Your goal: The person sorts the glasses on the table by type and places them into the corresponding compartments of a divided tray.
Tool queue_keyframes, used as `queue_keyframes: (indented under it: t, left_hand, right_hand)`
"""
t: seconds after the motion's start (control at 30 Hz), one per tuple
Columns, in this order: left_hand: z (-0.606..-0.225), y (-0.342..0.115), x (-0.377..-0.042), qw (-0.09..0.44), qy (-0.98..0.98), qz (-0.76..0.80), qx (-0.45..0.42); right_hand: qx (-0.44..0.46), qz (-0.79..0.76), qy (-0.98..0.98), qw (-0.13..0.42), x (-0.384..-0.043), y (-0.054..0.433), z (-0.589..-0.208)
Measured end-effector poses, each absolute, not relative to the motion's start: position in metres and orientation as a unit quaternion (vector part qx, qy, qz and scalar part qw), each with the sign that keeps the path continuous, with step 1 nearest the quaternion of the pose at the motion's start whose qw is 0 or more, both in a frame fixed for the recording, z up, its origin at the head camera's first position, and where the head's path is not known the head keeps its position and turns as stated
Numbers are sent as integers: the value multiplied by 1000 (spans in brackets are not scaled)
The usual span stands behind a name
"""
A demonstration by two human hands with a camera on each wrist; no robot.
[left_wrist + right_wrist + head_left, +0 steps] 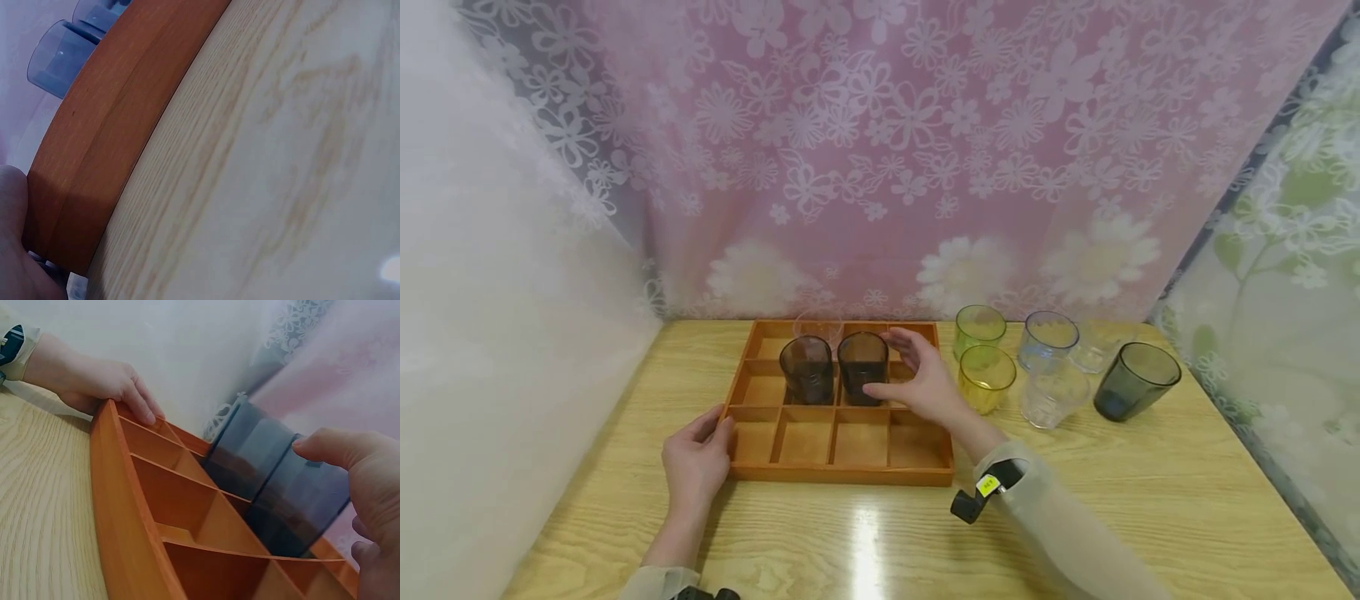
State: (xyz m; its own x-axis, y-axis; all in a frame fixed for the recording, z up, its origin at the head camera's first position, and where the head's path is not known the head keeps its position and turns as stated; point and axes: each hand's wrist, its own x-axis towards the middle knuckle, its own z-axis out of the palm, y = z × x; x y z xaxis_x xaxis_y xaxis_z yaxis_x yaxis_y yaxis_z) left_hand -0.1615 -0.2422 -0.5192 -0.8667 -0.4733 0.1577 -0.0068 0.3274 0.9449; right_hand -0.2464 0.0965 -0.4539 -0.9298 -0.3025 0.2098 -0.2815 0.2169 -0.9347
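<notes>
A wooden compartment tray (842, 475) lies on the table. Its left wall is pinched by my left hand (696, 458), with the thumb along the wall; the right wrist view shows this hand (103, 381) at the tray's corner too. My right hand (928, 383) holds a dark tinted glass (859, 367), its thumb on the near side and the fingers partly hidden behind. This glass stands in the middle row. Just left of it, in the same row, is a second dark glass (807, 375). A clear glass (817, 325) is in the back row, partly hidden.
Right of the tray stand a green glass (979, 327), a yellow glass (987, 383), a blue-tinted glass (1047, 337), two clear glasses (1051, 402) and a tilted dark grey glass (1131, 385). A floral curtain (880, 167) hangs behind the table (775, 533).
</notes>
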Motion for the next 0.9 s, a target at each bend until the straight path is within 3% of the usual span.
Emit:
queue_keyframes:
  t: [0.63, 0.9]
  left_hand:
    - [-522, -242, -161, 203, -790, -555, 164]
    - [-520, -241, -161, 201, -790, -557, 159]
  right_hand:
    - [-217, -624, 750, -18, -214, 158, -420]
    - [-205, -608, 765, -53, -205, 185, -414]
